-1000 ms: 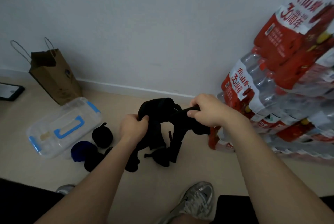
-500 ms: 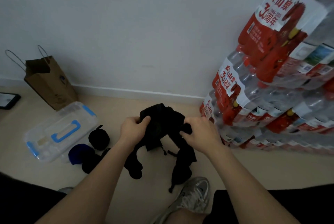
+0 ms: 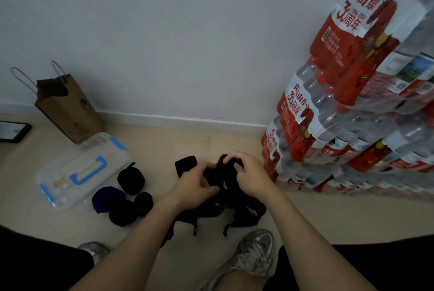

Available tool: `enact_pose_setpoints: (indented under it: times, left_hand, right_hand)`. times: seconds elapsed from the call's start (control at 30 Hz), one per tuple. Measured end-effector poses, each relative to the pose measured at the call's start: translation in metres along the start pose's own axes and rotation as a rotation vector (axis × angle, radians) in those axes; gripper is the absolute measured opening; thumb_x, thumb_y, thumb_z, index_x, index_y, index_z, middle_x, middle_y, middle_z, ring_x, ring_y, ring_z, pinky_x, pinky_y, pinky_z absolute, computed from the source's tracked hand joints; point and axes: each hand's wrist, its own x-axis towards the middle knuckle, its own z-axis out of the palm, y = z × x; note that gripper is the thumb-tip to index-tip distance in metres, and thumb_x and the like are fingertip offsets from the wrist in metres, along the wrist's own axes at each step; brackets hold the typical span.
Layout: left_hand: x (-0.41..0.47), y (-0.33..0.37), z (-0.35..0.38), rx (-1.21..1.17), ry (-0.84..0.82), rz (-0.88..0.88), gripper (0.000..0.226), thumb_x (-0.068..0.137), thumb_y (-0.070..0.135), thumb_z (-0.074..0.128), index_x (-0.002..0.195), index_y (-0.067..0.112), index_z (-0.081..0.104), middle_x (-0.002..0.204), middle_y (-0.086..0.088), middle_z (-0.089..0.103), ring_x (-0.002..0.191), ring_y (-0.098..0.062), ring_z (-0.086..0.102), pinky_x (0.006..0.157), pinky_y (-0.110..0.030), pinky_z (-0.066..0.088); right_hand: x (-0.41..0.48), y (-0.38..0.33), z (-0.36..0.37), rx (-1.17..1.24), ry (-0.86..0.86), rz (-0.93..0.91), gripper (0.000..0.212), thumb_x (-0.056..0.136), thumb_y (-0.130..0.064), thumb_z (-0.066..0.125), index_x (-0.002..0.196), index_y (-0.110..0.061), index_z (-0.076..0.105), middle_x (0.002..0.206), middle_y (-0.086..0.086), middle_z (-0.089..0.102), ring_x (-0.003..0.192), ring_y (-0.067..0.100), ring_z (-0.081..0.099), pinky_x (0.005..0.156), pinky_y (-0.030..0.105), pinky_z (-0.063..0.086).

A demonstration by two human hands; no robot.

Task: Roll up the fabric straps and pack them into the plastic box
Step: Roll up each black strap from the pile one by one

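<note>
In the lower middle of the frame my left hand (image 3: 195,185) and right hand (image 3: 249,178) both have their fingers curled around a tangled black fabric strap (image 3: 244,211), pinching its upper part between them while the loose ends droop to the floor (image 3: 211,140) below. At centre left the plastic box (image 3: 58,173), clear with a blue handle and clips, lies with its lid closed. Just right of it sit the rolled straps: a black roll (image 3: 131,179), a blue roll (image 3: 105,199) and two more black ones. A brown paper bag (image 3: 68,107) stands against the wall at upper left, and stacked packs of bottled water (image 3: 352,126) fill the right side.
</note>
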Motion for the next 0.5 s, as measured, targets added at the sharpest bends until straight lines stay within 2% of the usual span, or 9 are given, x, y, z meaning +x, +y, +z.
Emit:
enact_pose_setpoints:
  times: [0.03,0.1,0.17,0.23,0.27,0.33,0.4,0.5]
  left_hand:
    - [-0.002,0.002,0.004,-0.016,-0.061,0.017,0.061,0.093,0.039,0.08,0.145,0.045,0.047,0.088,0.008,0.073,0.077,0.006,0.068,0.064,-0.006,0.047]
    - [-0.002,0.008,0.01,-0.045,-0.084,0.035,0.072,0.095,0.047,0.078,0.153,0.05,0.037,0.097,0.006,0.074,0.081,0.002,0.07,0.072,-0.011,0.052]
    - [0.0,0.014,0.014,-0.069,-0.033,0.086,0.072,0.096,0.046,0.077,0.155,0.049,0.036,0.101,0.005,0.075,0.083,-0.005,0.071,0.083,-0.028,0.058]
    - [0.002,0.021,0.014,-0.19,0.006,0.133,0.065,0.097,0.042,0.075,0.151,0.049,0.039,0.099,0.0,0.077,0.081,-0.017,0.073,0.082,-0.042,0.059]
    - [0.004,0.023,0.012,-0.257,0.022,0.143,0.059,0.099,0.038,0.073,0.148,0.049,0.042,0.1,-0.004,0.078,0.083,-0.026,0.075,0.081,-0.046,0.06]
    - [0.007,0.027,0.007,-0.286,0.083,0.141,0.049,0.101,0.027,0.069,0.142,0.045,0.048,0.103,-0.013,0.078,0.086,-0.039,0.076,0.082,-0.054,0.06]
    - [0.008,0.029,0.003,-0.204,0.176,0.124,0.043,0.099,0.027,0.067,0.138,0.038,0.053,0.1,-0.007,0.079,0.079,-0.033,0.076,0.079,-0.055,0.061]
    - [0.009,0.027,0.001,-0.024,0.333,0.116,0.032,0.102,0.024,0.063,0.133,0.033,0.061,0.082,0.002,0.077,0.076,-0.025,0.073,0.074,-0.047,0.058]
  right_hand:
    - [0.001,-0.003,-0.003,0.031,0.026,-0.015,0.041,0.103,0.003,0.05,0.105,-0.032,0.072,0.119,-0.006,0.07,0.11,0.014,0.065,0.086,0.024,0.052]
    - [0.003,-0.01,-0.007,0.086,0.083,-0.057,0.036,0.106,-0.001,0.051,0.102,-0.031,0.07,0.112,-0.01,0.07,0.106,0.01,0.065,0.085,0.022,0.051]
    - [0.004,-0.017,-0.01,0.174,0.105,-0.078,0.033,0.105,0.001,0.051,0.099,-0.025,0.07,0.104,-0.009,0.071,0.104,0.014,0.068,0.088,0.031,0.058]
    - [0.002,-0.026,-0.014,0.306,0.08,-0.042,0.032,0.106,0.002,0.048,0.094,-0.021,0.066,0.097,0.001,0.071,0.09,0.026,0.072,0.074,0.039,0.062]
    - [0.001,-0.029,-0.016,0.361,0.059,-0.023,0.033,0.107,0.003,0.046,0.092,-0.02,0.064,0.092,0.006,0.071,0.076,0.028,0.072,0.063,0.037,0.06]
    - [-0.003,-0.036,-0.022,0.447,0.019,0.017,0.033,0.106,0.004,0.039,0.092,-0.019,0.059,0.082,0.015,0.07,0.051,0.021,0.067,0.047,0.027,0.05]
    - [-0.005,-0.042,-0.025,0.564,-0.001,0.059,0.032,0.102,0.007,0.034,0.094,-0.016,0.055,0.076,0.018,0.071,0.047,0.018,0.066,0.042,0.024,0.044]
    - [-0.004,-0.046,-0.031,0.745,-0.01,0.142,0.03,0.1,0.008,0.034,0.092,-0.014,0.052,0.067,0.014,0.063,0.049,0.024,0.063,0.04,0.027,0.038]
